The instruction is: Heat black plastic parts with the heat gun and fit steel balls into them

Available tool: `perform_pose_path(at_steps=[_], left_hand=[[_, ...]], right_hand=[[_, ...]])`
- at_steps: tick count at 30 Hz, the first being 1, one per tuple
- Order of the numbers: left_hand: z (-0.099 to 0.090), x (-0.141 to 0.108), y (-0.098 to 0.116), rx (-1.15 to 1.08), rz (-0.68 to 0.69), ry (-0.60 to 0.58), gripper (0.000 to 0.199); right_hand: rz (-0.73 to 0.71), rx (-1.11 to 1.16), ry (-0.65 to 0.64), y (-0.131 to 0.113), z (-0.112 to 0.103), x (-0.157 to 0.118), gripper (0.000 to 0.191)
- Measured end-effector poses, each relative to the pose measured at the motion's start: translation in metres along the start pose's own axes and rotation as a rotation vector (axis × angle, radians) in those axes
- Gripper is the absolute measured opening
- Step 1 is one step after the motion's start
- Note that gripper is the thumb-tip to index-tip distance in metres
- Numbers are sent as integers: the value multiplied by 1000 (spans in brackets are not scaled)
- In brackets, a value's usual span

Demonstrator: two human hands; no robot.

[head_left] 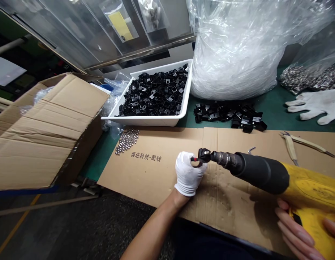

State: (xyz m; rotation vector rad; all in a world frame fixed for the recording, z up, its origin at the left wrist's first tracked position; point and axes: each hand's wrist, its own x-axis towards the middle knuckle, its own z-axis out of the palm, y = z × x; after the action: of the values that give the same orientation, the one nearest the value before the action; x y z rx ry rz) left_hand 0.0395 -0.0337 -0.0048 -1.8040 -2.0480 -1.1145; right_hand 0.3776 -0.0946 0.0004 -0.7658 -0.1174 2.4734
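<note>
My left hand (pixel 189 172), in a white glove, is closed around a small black part (pixel 203 154) and a thin dark rod with a red mark, whose kind I cannot make out. My bare right hand (pixel 299 229) grips the handle of a yellow power drill (pixel 313 187) with a black front sleeve. The drill's metal tip (pixel 223 159) points left and meets the black part. Both hands are above a cardboard sheet (pixel 156 180) with printed characters. Loose black parts (pixel 229 113) lie behind the sheet, and small metal pieces (pixel 127 141) sit on its left end.
A white tray (pixel 145 122) full of black parts stands behind the sheet. To its right are a big clear plastic bag (pixel 237 57), a bag of metal pieces (pixel 312 77) and a white glove (pixel 316 104). Pliers (pixel 290 148) and a hex key (pixel 251 150) lie right. An open carton (pixel 48 137) is left.
</note>
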Motion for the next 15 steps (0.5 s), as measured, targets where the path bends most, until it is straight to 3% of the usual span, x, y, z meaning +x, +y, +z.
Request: perform_pose_path(at_steps=[3,7,13,15], left_hand=[[0,0,0,-9,4,-3,19],[0,-1,-1,-13,-14,-18,20],[0,-1,0,0,-11,-15,21],[0,0,0,14,-3,-8,19]], right_hand=[[87,-29,-121,-7,-11,6,48],[4,-32,-48,-8,-9,4,50],[1,-49,-89,-6,5,3,50],[-51,-31,-47,-1,14,2,49]])
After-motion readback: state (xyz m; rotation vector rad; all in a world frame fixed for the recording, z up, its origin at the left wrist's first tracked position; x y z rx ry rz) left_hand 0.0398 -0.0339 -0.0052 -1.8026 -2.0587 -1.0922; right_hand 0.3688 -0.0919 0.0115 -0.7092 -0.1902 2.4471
